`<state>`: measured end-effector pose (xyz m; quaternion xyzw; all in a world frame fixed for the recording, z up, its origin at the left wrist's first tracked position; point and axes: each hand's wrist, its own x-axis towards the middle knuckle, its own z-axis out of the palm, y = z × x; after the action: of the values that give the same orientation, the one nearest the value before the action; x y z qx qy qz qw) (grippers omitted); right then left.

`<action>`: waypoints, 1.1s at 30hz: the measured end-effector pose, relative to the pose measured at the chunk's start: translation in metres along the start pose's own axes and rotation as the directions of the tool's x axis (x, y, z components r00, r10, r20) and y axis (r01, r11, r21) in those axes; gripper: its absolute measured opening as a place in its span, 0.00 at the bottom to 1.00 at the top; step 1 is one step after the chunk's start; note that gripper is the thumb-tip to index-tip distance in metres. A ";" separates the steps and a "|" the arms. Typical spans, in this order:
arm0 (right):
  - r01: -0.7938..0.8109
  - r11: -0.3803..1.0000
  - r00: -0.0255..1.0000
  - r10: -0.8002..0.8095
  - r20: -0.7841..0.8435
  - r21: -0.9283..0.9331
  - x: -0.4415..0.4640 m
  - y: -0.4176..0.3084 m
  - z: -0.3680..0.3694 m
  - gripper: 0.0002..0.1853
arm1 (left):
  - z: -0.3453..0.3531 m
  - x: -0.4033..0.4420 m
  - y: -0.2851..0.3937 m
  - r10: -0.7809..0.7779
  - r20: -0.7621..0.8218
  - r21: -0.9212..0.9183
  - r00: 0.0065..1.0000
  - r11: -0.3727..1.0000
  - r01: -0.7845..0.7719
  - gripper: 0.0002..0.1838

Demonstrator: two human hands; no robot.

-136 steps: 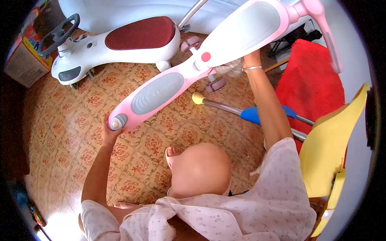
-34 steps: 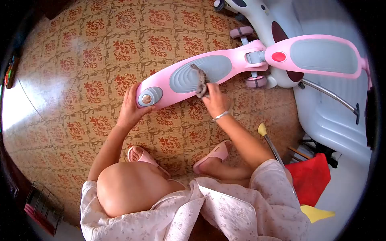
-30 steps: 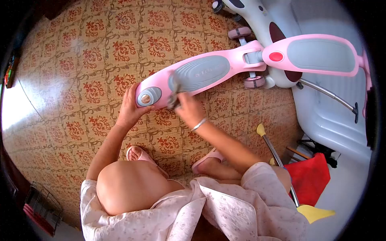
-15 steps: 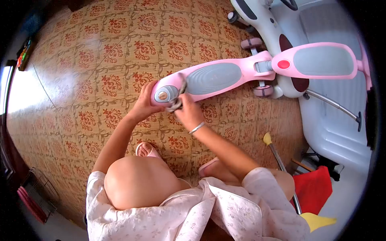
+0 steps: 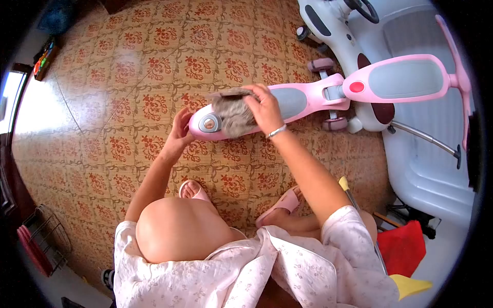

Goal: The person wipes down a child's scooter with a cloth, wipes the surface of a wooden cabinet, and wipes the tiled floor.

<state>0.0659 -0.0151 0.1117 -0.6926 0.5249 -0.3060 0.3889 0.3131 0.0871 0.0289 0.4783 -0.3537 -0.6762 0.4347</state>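
Note:
A pink kick scooter [image 5: 318, 96] with grey pads stretches across the floor in front of me. My left hand [image 5: 179, 132] grips its rounded rear end, thumb and fingers around the edge, beside a round grey cap. In my right hand [image 5: 266, 110] is a crumpled grey-brown cloth [image 5: 233, 114], held closed between the fingers. The cloth lies over the deck just right of the cap and covers part of the grey pad. A silver bangle circles the right wrist.
A white ride-on toy car [image 5: 334, 25] with a black steering wheel stands at upper right, beside a pale bathtub-like basin [image 5: 426, 169]. A metal pole with yellow ends [image 5: 344, 183] and a red cloth [image 5: 403, 249] are at right. A wire rack [image 5: 49, 238] stands at lower left.
My right hand has moved up and right along the deck, and the cloth is now spread wider over the pad. My left hand stays at the scooter's end. The view has shifted slightly.

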 end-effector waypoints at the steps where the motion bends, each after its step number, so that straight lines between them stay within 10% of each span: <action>1: 0.051 0.993 0.999 -0.051 0.002 -0.110 0.008 0.006 -0.003 0.12 | -0.001 -0.005 0.003 -0.057 -0.061 -0.171 0.997 0.984 0.046 0.47; 4: 0.005 0.975 0.969 0.051 0.242 -0.224 0.010 0.026 0.044 0.12 | -0.008 -0.005 -0.011 -0.039 -0.110 -0.305 0.993 0.952 0.004 0.37; 5: 0.267 0.851 0.945 -0.140 0.295 -0.453 -0.002 0.008 0.062 0.11 | -0.002 -0.004 -0.011 -0.063 -0.130 -0.454 0.989 0.891 -0.003 0.34; 11: 0.718 0.672 0.631 -0.519 0.577 -0.182 -0.053 -0.002 0.138 0.09 | -0.027 -0.014 -0.023 -0.010 -0.016 -0.703 1.000 0.711 -0.004 0.26; 13: 0.712 0.702 0.583 -0.584 0.565 -0.008 -0.055 0.011 0.116 0.09 | -0.028 -0.006 -0.027 -0.219 -0.311 -0.686 0.925 0.726 -0.059 0.26; 17: 0.767 0.640 0.561 -0.640 0.525 -0.039 -0.058 0.029 0.084 0.09 | -0.013 0.012 -0.006 -0.025 -0.482 -0.219 0.876 0.971 -0.093 0.25; 20: 0.705 0.687 0.629 -0.489 0.604 -0.178 -0.055 0.012 0.076 0.08 | 0.017 0.027 0.038 0.353 -0.048 0.665 0.934 0.709 -0.234 0.27; 25: 0.432 0.844 0.757 -0.148 0.637 -0.317 -0.057 0.033 0.042 0.11 | 0.051 0.046 0.062 0.156 0.176 0.760 0.972 0.606 -0.235 0.30; 29: -0.019 0.931 0.936 0.145 0.321 -0.366 -0.060 0.063 -0.021 0.13 | 0.049 0.043 0.044 0.110 0.166 0.747 0.980 0.635 -0.198 0.34; 31: -0.471 0.866 0.863 0.492 0.114 -0.169 -0.039 0.070 -0.043 0.13 | 0.051 0.041 0.042 0.084 0.084 0.737 0.993 0.665 -0.119 0.36; 33: -0.436 0.837 0.842 0.509 -0.179 0.329 -0.023 0.067 -0.051 0.14 | 0.053 0.042 0.039 0.131 0.086 0.754 0.988 0.639 -0.150 0.42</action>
<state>-0.0155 -0.0140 0.0797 -0.4326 0.6792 -0.3575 0.4730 0.2650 0.0375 0.0649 0.5790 -0.6447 -0.4364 0.2421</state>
